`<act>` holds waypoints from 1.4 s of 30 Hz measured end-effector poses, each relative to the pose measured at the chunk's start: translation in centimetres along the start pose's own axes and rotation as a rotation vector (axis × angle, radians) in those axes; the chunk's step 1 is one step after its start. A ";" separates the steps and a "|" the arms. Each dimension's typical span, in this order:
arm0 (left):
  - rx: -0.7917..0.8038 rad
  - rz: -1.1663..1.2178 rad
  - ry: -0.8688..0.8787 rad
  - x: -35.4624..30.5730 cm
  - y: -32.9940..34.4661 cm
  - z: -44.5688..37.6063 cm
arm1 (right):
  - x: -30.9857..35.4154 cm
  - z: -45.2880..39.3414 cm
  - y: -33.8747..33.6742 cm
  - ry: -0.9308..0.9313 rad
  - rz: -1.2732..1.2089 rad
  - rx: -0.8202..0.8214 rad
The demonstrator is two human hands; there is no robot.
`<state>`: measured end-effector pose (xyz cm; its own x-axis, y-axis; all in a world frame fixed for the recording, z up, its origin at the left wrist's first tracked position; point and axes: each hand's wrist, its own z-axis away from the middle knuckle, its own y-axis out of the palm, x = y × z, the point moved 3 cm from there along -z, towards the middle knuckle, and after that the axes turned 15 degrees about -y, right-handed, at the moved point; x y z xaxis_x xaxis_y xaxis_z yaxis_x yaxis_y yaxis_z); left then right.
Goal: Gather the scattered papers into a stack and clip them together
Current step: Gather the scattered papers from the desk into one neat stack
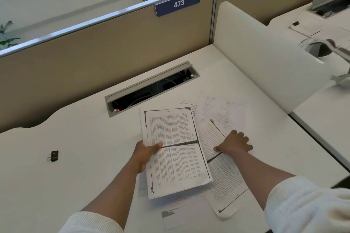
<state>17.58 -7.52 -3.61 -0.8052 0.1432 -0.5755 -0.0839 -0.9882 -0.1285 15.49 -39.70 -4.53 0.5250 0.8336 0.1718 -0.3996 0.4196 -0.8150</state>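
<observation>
Left hand (146, 154) grips the stack (176, 149), hiding sheets beneath; right hand (233, 143) presses a page (223, 174), fingers curled.

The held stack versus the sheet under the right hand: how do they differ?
The held stack is several sheets thick, lifted off the desk and pinched at its left edge by the left hand. The sheet under the right hand is single, lies flat on the desk, and is pressed down by the right hand. It also lies more askew. Both show dense photocopied text with dark borders.
</observation>
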 end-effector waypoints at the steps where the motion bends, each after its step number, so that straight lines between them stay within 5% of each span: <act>1: 0.001 0.003 -0.004 0.1 0.0 -0.1 | 0.0 0.0 0.0 0.005 -0.017 0.007; 7: 0.012 0.026 -0.016 0.2 -0.6 -0.3 | 0.0 -1.0 -0.1 -0.050 -0.392 0.071; 13: 0.025 0.048 -0.020 0.3 -1.3 -0.5 | 0.1 -2.9 -1.7 0.095 -0.797 -0.121; 19: 0.033 0.070 -0.041 0.9 -1.7 -0.8 | 0.3 -3.7 -2.7 0.287 -0.618 -0.221; 27: 0.013 0.081 -0.051 1.1 -2.6 -1.5 | 1.5 -2.9 -2.7 0.434 -0.370 -0.159; 35: 0.013 0.090 -0.054 1.7 -3.0 -1.8 | 1.0 -3.6 -2.2 0.431 -0.421 -0.173; 42: 0.015 0.096 -0.068 2.5 -3.7 -1.4 | 1.2 -4.2 -1.7 0.194 -0.641 -0.294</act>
<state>16.67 -3.39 -5.70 -0.8478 0.0439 -0.5286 -0.0127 -0.9980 -0.0625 19.96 -40.89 -5.26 0.7227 0.3667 0.5858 0.2349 0.6668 -0.7073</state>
